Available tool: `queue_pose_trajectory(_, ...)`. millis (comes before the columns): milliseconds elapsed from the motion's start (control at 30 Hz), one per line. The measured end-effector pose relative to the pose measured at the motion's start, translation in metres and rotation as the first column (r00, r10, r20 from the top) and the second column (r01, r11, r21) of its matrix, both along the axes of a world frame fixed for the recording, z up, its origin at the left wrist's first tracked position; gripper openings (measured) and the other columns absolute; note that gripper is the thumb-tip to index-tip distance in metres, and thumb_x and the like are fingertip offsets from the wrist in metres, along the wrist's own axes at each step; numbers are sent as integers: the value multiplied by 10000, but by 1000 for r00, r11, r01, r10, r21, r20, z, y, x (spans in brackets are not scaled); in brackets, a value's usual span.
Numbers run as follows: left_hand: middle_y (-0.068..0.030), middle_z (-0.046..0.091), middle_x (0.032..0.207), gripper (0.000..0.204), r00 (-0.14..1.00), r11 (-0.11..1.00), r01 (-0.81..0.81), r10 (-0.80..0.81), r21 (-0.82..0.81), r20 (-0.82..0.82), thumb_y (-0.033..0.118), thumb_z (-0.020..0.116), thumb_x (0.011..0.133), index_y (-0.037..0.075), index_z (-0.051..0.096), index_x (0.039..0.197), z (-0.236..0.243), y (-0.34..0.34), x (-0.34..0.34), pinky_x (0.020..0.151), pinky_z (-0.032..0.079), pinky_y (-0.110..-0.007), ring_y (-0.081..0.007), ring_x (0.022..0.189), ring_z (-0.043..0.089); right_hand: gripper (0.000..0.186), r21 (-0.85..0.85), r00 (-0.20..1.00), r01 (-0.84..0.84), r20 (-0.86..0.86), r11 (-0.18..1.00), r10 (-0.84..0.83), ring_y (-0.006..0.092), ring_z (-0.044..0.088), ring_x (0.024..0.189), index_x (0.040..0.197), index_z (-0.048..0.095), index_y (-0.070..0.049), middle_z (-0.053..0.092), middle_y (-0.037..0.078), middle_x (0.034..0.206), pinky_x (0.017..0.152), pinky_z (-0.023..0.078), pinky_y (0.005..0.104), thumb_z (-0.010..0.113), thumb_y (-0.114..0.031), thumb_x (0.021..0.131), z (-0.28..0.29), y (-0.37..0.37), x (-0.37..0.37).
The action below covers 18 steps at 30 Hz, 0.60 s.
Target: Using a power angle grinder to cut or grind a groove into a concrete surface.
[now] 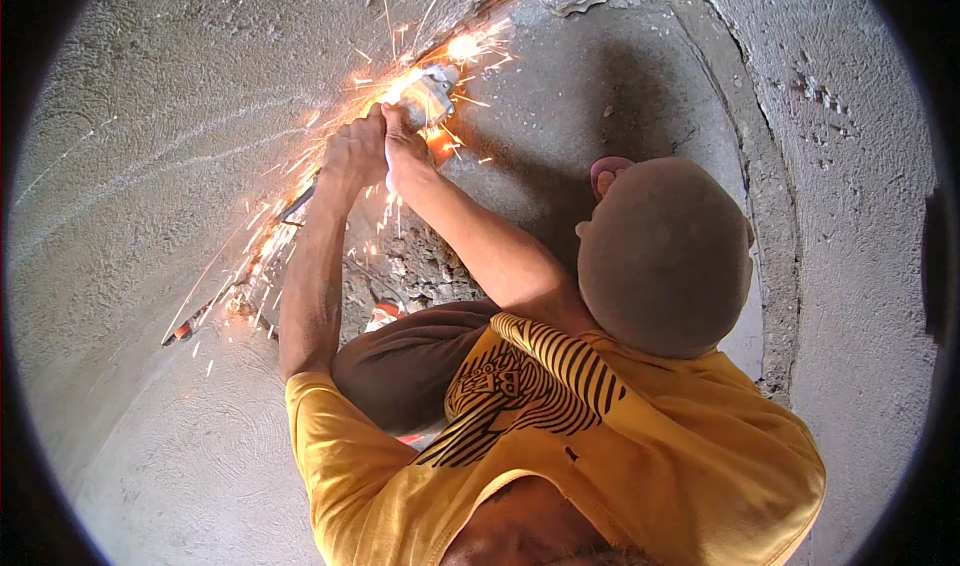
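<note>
My left hand (352,156) and my right hand (405,151) are closed close together around an angle grinder (432,94). Its grey metal head shows just beyond my fingers, and an orange part shows below it. Most of its body is hidden by my hands and the glare. Bright sparks (465,48) burst from the grinder and stream both ways along the foot of the wall. A dark narrow strip or groove (490,8) runs there, past the grinder's far side. The exact contact point is lost in the glare.
Rough grey plaster wall (180,86) rises on the left, with another wall (850,166) on the right. Broken rubble (425,266) lies below my arms. A dark bar with a red end (180,334) lies at left. My bent right knee (665,256) and sandalled foot (607,174) are close by.
</note>
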<state>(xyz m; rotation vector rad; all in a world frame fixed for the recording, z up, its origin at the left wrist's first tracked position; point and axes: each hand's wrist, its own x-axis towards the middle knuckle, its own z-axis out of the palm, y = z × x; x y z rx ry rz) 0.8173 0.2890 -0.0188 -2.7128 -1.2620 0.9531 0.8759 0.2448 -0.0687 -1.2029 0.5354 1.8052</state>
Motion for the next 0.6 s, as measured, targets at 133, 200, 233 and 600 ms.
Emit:
queue_pose_trajectory(133, -224, 674, 877, 385, 999, 998, -35, 35, -42, -8, 197, 549, 838, 0, 449, 1154, 0, -2, 11, 675, 562, -430, -365, 798, 684, 1010, 30, 1000, 14, -21, 999, -13, 317, 449, 1274, 1384, 374, 77, 382, 213, 1453, 1033, 392, 430, 602, -676, 751, -12, -2, 4)
queue_pose_trajectory(200, -226, 674, 884, 380, 999, 999, -45, 44, -29, -27, 194, 545, 839, 1, 450, 1153, -1, 0, 1, 672, 561, -433, -367, 805, 684, 1006, 33, 999, 10, -32, 999, -9, 317, 445, 1277, 1383, 377, 78, 381, 213, 1454, 1034, 391, 431, 600, -674, 754, 0, -3, 5)
queue_pose_trajectory(233, -223, 672, 881, 390, 1000, 1000, -16, 16, -5, 3, 202, 542, 842, 0, 449, 1163, -8, 2, -10, 670, 559, -435, -366, 804, 683, 1002, 31, 999, 10, -37, 999, -8, 317, 442, 1280, 1381, 380, 80, 381, 213, 1454, 1034, 390, 432, 599, -672, 756, 5, -3, 5)
queue_pose_trajectory(600, -211, 662, 866, 465, 1000, 999, -26, 26, -32, -1, 233, 528, 857, -13, 427, 1238, -8, 3, -3, 694, 551, -450, -363, 790, 675, 974, -2, 996, 43, -74, 999, -43, 265, 445, 1280, 1383, 389, 62, 417, 185, 1435, 1044, 385, 376, 631, -649, 762, 3, -1, 7)
